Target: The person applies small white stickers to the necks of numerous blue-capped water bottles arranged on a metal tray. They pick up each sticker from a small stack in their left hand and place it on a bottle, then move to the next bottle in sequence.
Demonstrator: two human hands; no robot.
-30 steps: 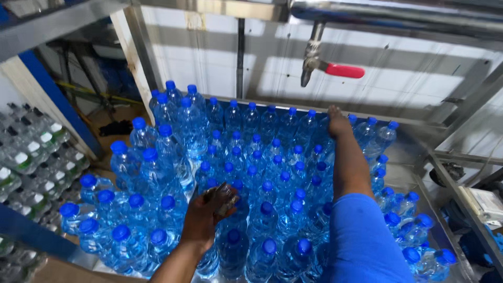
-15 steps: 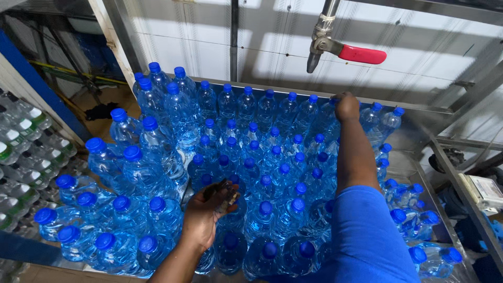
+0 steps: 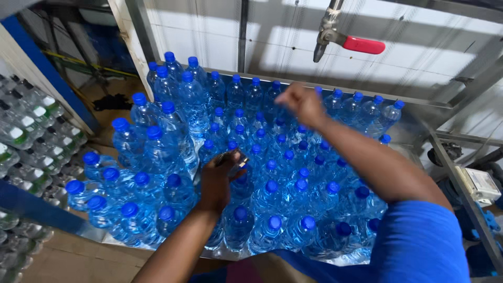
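My left hand (image 3: 217, 181) has its fingers curled tight around a small dark object (image 3: 234, 157), just above the blue-capped water bottles (image 3: 272, 186). My right hand (image 3: 299, 102) hovers over the far rows, fingers loosely bunched, holding nothing I can make out.

A water-bottling plant — massed blue-capped bottles (image 3: 272, 186), steel table (image 3: 419, 126), filling valve (image 3: 346, 41).

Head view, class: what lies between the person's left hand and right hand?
In the head view, between the left hand and the raised right hand stand upright clear plastic water bottles with blue screw caps, packed close; no bare surface shows.
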